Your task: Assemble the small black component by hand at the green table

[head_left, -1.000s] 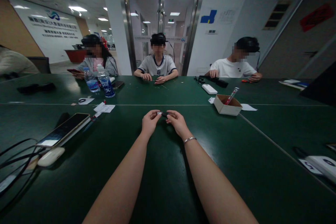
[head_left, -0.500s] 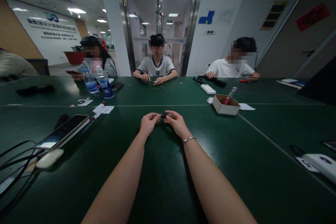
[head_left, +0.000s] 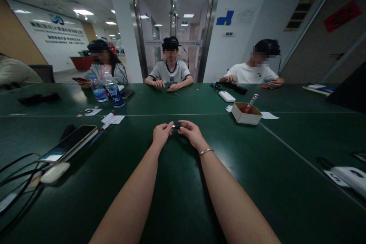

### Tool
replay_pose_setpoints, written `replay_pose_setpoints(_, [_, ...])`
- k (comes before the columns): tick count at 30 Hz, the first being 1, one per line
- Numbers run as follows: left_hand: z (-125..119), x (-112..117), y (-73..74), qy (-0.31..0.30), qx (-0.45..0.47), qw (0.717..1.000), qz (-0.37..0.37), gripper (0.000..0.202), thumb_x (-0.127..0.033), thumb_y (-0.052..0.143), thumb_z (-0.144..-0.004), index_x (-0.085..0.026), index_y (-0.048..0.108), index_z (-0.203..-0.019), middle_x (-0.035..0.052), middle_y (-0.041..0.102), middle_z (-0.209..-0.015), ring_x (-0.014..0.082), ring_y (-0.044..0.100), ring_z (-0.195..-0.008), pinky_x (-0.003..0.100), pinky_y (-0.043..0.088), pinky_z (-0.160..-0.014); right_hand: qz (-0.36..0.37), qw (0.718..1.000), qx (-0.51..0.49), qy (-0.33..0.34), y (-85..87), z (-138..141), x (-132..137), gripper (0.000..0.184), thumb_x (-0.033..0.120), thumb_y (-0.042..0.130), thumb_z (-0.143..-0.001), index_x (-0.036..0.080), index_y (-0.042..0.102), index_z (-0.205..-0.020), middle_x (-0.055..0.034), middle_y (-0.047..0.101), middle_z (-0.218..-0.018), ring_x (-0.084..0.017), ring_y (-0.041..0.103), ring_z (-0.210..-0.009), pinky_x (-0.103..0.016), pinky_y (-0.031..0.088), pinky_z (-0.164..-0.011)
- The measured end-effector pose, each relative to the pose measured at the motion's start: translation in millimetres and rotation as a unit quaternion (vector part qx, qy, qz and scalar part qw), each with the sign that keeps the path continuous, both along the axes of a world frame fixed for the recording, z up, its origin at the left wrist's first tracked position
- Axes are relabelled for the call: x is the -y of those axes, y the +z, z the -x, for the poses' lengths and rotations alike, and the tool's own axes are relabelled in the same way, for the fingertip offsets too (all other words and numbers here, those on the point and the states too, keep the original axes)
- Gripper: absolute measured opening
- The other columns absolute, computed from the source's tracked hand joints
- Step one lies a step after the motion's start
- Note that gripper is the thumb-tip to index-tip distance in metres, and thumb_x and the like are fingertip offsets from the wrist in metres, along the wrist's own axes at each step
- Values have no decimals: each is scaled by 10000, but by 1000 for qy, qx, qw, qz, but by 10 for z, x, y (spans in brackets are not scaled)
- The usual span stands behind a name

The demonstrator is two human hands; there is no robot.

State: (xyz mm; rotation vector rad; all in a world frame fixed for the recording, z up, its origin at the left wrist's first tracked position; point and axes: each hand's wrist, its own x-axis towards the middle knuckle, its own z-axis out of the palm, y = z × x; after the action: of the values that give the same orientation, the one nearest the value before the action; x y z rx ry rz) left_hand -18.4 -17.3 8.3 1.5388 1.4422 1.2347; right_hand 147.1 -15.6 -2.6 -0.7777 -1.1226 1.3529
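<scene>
One small dark piece (head_left: pixel 177 126) sits pinched between both hands, held just above the green bench (head_left: pixel 183 198), straight ahead of the person. Its long axis runs side to side: the silvery end points into the left hand (head_left: pixel 161 134), while the right hand (head_left: pixel 193 133) grips the dark body with its fingertips. Neither hand is the nearer; both close on it. Off to the right stands an open cardboard box (head_left: pixel 246 114) with a red pen (head_left: pixel 251 103) in it, and a phone (head_left: pixel 68 143) lies well apart on the left. Nothing crowds the hands.

The wall sign (head_left: pixel 54 30) and bottle labels (head_left: pixel 116 93) are too blurred to read.
</scene>
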Motion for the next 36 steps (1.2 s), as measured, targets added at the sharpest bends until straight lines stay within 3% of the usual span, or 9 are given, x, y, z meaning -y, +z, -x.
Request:
replay_pose_setpoints(12, [-36,41,57,52,-8,998,23,510,-581,498,-836,-186,585,-526,13,536,-469,140,469,-454,263,334,-518,-7,1000,-6,12,39,12,33,438,277,857,-570,206,692,-969,-39,626,-969,-170,655,-775,-344,589,-777])
replay_pose_setpoints(18, [-30,59,68,40,-1,999,21,511,-598,497,-830,-181,577,-546,10,527,-487,133,463,-467,257,343,-515,4,1000,-17,17,64,6,50,435,269,859,-573,199,700,-972,-37,615,-973,-157,660,-765,-312,589,-760])
replay_pose_setpoints(23, [-12,18,9,-3,51,999,11,429,-571,547,-798,-165,611,-678,16,571,-619,135,510,-568,236,370,-525,25,999,-18,11,50,10,26,407,300,849,-607,171,697,-962,-33,647,-797,-154,650,-701,-282,578,-670])
replay_pose_setpoints(28, [-31,-13,12,-64,108,992,-30,294,-430,657,-705,-164,617,-826,22,605,-749,132,538,-647,216,391,-536,36,999,-32,-10,44,10,9,400,334,858,-602,152,704,-924,-38,675,-730,-138,635,-650,-251,555,-624])
replay_pose_setpoints(34, [-70,-2,22,-72,120,990,-7,295,-401,553,-796,-160,599,-960,12,572,-686,115,508,-566,206,388,-504,43,998,-37,-13,45,13,6,402,318,866,-577,143,714,-906,-40,682,-716,-132,636,-635,-230,548,-600])
replay_pose_setpoints(36, [-75,5,16,-63,104,992,-24,267,-331,601,-763,-170,591,-976,20,586,-761,117,531,-619,198,395,-518,42,999,-32,-9,47,14,6,387,308,862,-586,146,715,-904,-39,680,-713,-132,635,-636,-230,549,-599])
